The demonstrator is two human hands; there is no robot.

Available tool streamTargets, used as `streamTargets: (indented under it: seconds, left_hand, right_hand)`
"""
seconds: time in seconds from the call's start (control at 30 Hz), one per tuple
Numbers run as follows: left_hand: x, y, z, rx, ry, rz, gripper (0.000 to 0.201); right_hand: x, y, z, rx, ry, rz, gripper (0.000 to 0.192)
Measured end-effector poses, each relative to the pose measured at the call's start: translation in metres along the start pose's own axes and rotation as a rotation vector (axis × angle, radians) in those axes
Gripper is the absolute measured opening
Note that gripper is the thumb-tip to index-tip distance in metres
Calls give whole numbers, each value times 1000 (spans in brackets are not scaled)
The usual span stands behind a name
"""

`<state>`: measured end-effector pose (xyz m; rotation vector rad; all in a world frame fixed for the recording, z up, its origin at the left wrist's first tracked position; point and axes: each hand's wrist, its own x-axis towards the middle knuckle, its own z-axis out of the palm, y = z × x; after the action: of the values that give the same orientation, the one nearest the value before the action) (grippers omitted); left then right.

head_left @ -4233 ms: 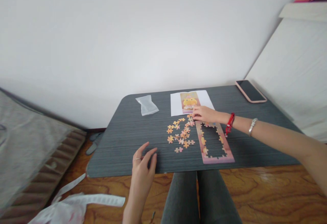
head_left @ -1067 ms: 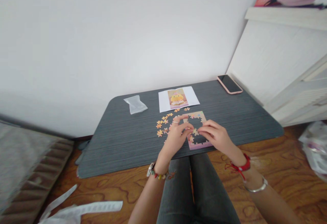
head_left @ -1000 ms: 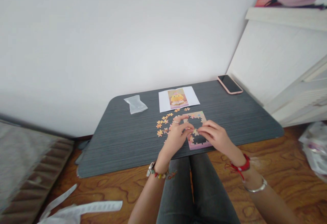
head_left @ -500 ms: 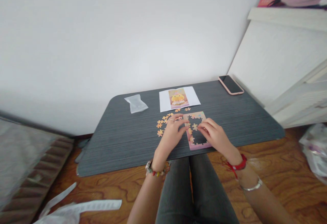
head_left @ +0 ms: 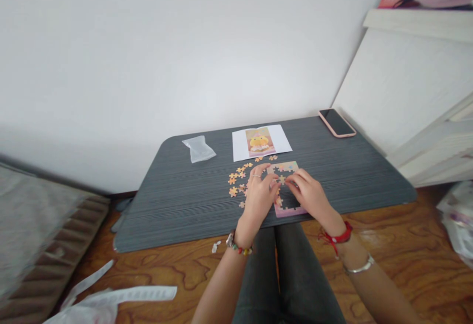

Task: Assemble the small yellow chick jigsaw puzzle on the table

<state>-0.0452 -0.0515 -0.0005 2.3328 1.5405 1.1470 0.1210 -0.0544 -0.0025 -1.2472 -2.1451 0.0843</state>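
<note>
A partly assembled jigsaw puzzle (head_left: 291, 211) lies near the table's front edge, its border joined around a dark gap. My right hand (head_left: 309, 194) reaches in from the right, thumb and forefinger closed on the edge of a yellowish puzzle piece (head_left: 282, 179) over the gap. On the puzzle's left side is my left hand (head_left: 258, 193), fingers bent but apart, its fingertips close to that piece; whether they touch it is unclear. Loose orange and pink puzzle pieces (head_left: 232, 192) lie left of my left hand, partly hidden by it. Two more pieces (head_left: 272, 157) lie above the puzzle.
Behind the puzzle lies a white sheet (head_left: 239, 145) with a printed picture of a yellow character. A clear plastic bag (head_left: 199, 148) is at the back left, a phone (head_left: 337, 123) at the back right of the dark table (head_left: 177, 201). A white cabinet (head_left: 417, 78) stands at right.
My left hand has shifted right and its thumb and forefinger are nearer the piece in my right hand. More loose pieces show beside it. The view has shifted slightly.
</note>
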Motion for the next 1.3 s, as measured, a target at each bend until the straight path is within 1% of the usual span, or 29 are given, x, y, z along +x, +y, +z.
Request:
streamTargets:
  seconds: [0.13,0.33,0.43,0.57,0.83,1.03,1.3]
  left_hand:
    - [8,-1,2,68,-15,17,11]
    - [19,-5,5,212,-104,-55,14]
    - [20,-5,4,251,-140,-93,12]
    - [17,-1,4,302,-176,-110,13]
    - [13,5,4,344,-229,-103,14]
    - [12,3,8,357,-233,-97,14]
    - [12,3,8,353,-251,-103,14]
  right_hand:
    - [13,7,-1,-61,-107,-4,16]
    - [36,12,1,-202,-298,12,16]
    - [46,12,3,-250,-376,41,20]
    - [54,16,7,-256,-452,70,22]
    - [57,17,11,-209,-482,100,23]
    - [57,13,9,-217,-495,128,21]
    - [57,15,10,-219,-487,121,21]
